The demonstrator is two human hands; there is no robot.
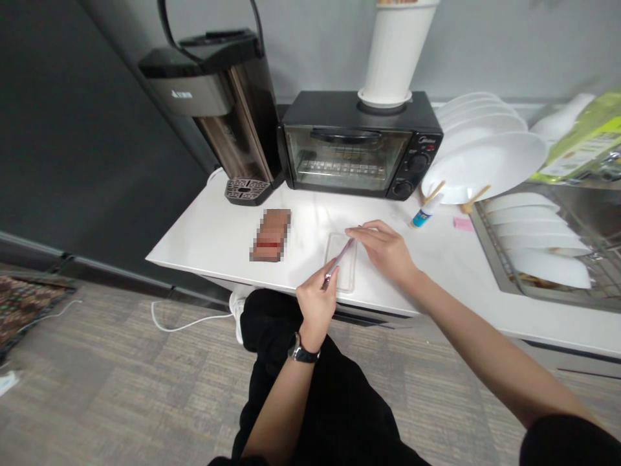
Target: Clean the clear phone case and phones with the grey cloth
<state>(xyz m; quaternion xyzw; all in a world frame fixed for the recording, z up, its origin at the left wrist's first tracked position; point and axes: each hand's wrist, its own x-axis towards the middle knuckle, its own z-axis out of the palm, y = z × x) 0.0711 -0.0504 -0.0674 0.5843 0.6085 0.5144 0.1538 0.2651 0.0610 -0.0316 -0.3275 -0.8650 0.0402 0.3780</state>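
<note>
A slim phone (341, 255), pinkish and seen nearly edge-on, is tilted above the counter between my hands. My left hand (317, 298), with a black watch on its wrist, is closed around the phone's near end. At the far end, my right hand (385, 249) has its fingers together and the fingertips on the phone's upper edge. The phone's faces are mostly turned out of sight. Beneath it a clear phone case (347, 283) lies flat on the white counter (310, 226). To the left lies a reddish-brown rectangular item (272, 234), blurred by pixelation.
Behind stand a hot-water dispenser (233, 116) and a black toaster oven (347, 145), with stacked paper cups (398, 52) on top. At the right are a small glue bottle (424, 213), a pink block (463, 224), white plates (485, 155) and a sink rack (514, 259).
</note>
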